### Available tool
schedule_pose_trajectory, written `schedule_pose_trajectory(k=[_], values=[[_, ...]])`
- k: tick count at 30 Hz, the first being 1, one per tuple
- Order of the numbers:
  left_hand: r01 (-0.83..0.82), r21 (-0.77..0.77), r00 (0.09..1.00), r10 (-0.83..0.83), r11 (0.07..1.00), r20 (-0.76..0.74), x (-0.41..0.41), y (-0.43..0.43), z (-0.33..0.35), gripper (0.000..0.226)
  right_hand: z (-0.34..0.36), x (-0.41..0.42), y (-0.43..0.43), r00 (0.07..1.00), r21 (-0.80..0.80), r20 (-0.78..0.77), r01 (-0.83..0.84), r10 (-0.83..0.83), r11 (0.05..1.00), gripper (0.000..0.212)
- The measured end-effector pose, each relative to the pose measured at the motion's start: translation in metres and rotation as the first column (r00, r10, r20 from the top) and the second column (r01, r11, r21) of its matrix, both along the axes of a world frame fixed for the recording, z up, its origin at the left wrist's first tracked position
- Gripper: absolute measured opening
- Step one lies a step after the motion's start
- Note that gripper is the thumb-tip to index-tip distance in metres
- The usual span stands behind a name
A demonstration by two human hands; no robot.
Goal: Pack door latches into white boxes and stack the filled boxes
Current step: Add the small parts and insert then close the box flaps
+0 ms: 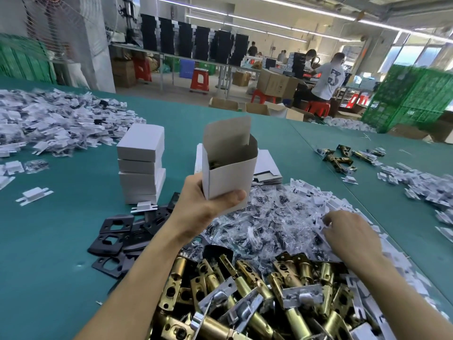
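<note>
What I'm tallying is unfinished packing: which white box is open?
The white box gripped in the left hand: its top flap stands up. The stacked boxes beside it are closed.

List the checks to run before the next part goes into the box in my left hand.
1. Grip: left hand holds open box upright: ok.
2. Mouth: top flap raised, opening free: ok.
3. Contents: something dark shows inside, what it is: cannot tell.
4. Pick: right hand among white plastic pieces, hold on one: cannot tell.
5. Drop-off: stack of closed boxes standing: ok.
</note>
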State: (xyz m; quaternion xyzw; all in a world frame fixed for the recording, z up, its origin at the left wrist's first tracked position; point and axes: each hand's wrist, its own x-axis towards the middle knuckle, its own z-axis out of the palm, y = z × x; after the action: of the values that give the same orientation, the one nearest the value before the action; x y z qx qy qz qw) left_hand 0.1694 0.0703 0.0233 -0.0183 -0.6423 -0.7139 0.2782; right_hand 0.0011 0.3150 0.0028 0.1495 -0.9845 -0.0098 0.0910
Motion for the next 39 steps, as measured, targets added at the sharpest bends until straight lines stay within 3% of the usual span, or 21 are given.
schedule_pose_trajectory(k=[4, 7, 10, 13, 15, 17, 20, 22, 25, 29, 32, 36, 39], values=[[-0.010, -0.016, 1.000, 0.009, 1.000, -0.018, -0.001, 0.000, 0.000, 0.019, -0.001, -0.001, -0.001, 0.999, 0.134, 0.022, 0.020, -0.023, 0.991, 0.027], [-0.019, -0.056, 1.000, 0.018, 0.998, -0.014, -0.001, -0.002, -0.001, 0.016, -0.001, -0.001, -0.003, 1.000, 0.137, -0.007, -0.014, 0.015, 0.990, 0.021], [-0.030, -0.116, 1.000, 0.030, 0.993, -0.005, -0.002, -0.002, -0.004, 0.018, 0.004, 0.003, -0.004, 0.999, 0.017, -0.023, -0.041, 0.042, 0.999, 0.014], [-0.043, -0.130, 0.999, 0.043, 0.991, 0.001, -0.004, -0.003, -0.006, 0.018, 0.018, 0.007, -0.009, 0.991, -0.233, -0.045, -0.132, 0.125, 0.964, 0.013], [-0.050, -0.136, 0.999, 0.051, 0.989, 0.004, -0.005, -0.004, -0.008, 0.019, 0.038, 0.018, -0.015, 0.957, -0.501, -0.127, -0.289, 0.261, 0.815, 0.012], [-0.078, -0.163, 0.997, 0.080, 0.984, 0.008, -0.005, -0.005, -0.010, 0.021, 0.065, 0.041, -0.029, 0.880, -0.709, -0.267, -0.456, 0.394, 0.538, 0.016], [-0.112, -0.198, 0.993, 0.119, 0.974, 0.024, -0.006, -0.004, -0.012, 0.031, 0.098, 0.079, -0.053, 0.692, -0.764, -0.475, -0.630, 0.544, 0.135, 0.009], [-0.118, -0.200, 0.991, 0.127, 0.973, 0.032, -0.007, -0.004, -0.011, 0.034, 0.108, 0.094, -0.068, 0.610, -0.719, -0.557, -0.694, 0.564, 0.040, 0.010], [-0.130, -0.216, 0.989, 0.142, 0.968, 0.040, -0.007, -0.003, -0.010, 0.032, 0.112, 0.103, -0.088, 0.590, -0.643, -0.606, -0.758, 0.533, 0.108, 0.019], [-0.157, -0.219, 0.985, 0.170, 0.963, 0.042, -0.007, -0.001, -0.008, 0.027, 0.102, 0.097, -0.101, 0.558, -0.441, -0.685, -0.830, 0.468, 0.342, 0.009], [-0.178, -0.221, 0.980, 0.193, 0.959, 0.048, -0.009, 0.000, -0.007, 0.022, 0.093, 0.091, -0.103, 0.591, -0.403, -0.674, -0.797, 0.444, 0.450, 0.006], [-0.199, -0.254, 0.972, 0.224, 0.947, 0.074, -0.010, 0.001, -0.008, 0.021, 0.093, 0.089, -0.105, 0.664, -0.455, -0.586, -0.744, 0.464, 0.490, 0.005], [-0.203, -0.273, 0.969, 0.232, 0.940, 0.078, -0.011, 0.002, -0.008, 0.022, 0.098, 0.086, -0.106, 0.701, -0.533, -0.509, -0.713, 0.500, 0.456, 0.002]])
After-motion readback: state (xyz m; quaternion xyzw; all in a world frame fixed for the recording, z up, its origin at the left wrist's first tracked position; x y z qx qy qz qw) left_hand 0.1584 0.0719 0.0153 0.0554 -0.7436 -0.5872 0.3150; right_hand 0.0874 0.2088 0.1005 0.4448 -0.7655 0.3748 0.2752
